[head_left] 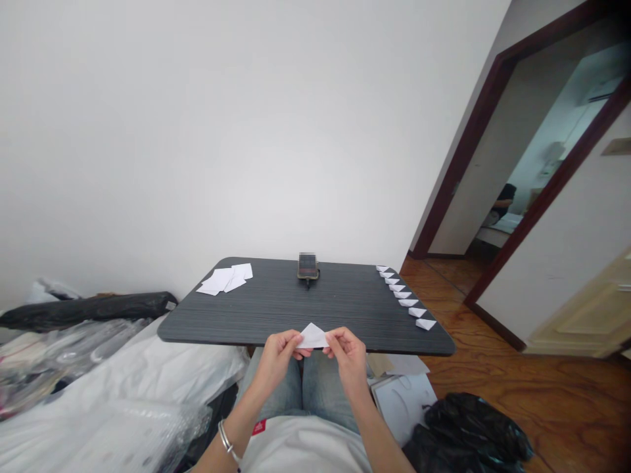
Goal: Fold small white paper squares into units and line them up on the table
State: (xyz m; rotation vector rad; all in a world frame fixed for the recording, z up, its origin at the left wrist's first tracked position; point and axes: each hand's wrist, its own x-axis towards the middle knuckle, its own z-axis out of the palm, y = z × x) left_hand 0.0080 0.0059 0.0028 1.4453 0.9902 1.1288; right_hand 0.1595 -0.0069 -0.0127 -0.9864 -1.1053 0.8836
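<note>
Left hand and right hand both grasping folded white paper triangle, fingers and thumbs pinched on its 2 sides, just over near edge of dark wood-grain worktop. 8 folded paper triangles in row along right edge. Loose white paper sheets near left rear corner. Phone upright at rear edge.

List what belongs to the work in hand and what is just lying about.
Work in hand: white folded paper triangle pinched by the right hand and left hand; row of small white folded paper triangles; loose white paper sheets.
Lying about: dark smartphone on the dark grey wood-grain table; crumpled black plastic bag; white plastic sheeting.
</note>
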